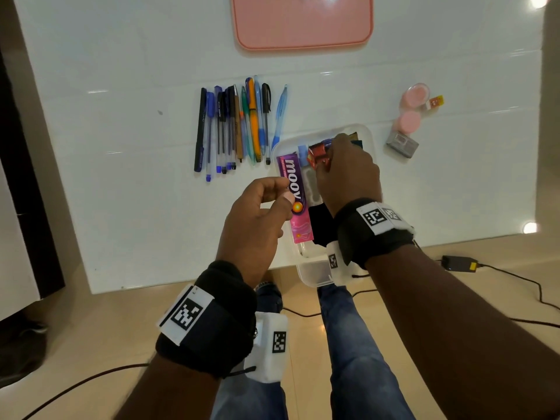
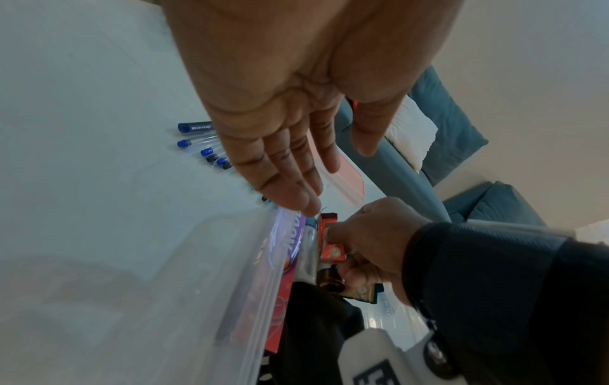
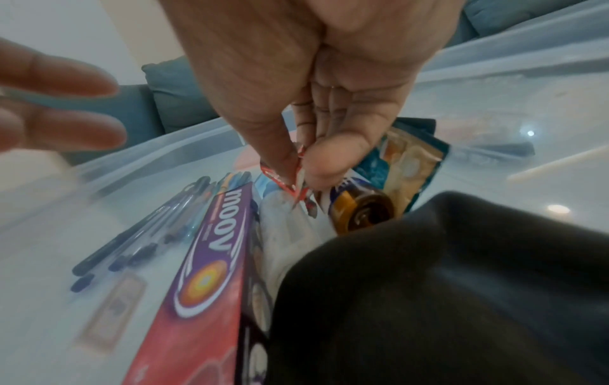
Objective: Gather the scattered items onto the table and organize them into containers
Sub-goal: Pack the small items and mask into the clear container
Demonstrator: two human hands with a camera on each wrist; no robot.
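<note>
Right wrist view: my right hand (image 3: 313, 104) pinches a red wrapper (image 3: 298, 182) inside the clear container (image 1: 306, 268) on the table (image 1: 121, 177); my left hand (image 2: 280, 117) hovers relaxed, empty, beside the moov box (image 3: 211, 260).

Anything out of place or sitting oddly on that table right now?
Yes: the clear container overhangs the near edge of the table, its end out over the floor. Inside, the right hand pinches a red wrapper beside the Moov box. Nothing looks spilled or damaged.

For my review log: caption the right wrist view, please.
Right hand pinches a red wrapper over the clear container beside the Moov box.
</note>
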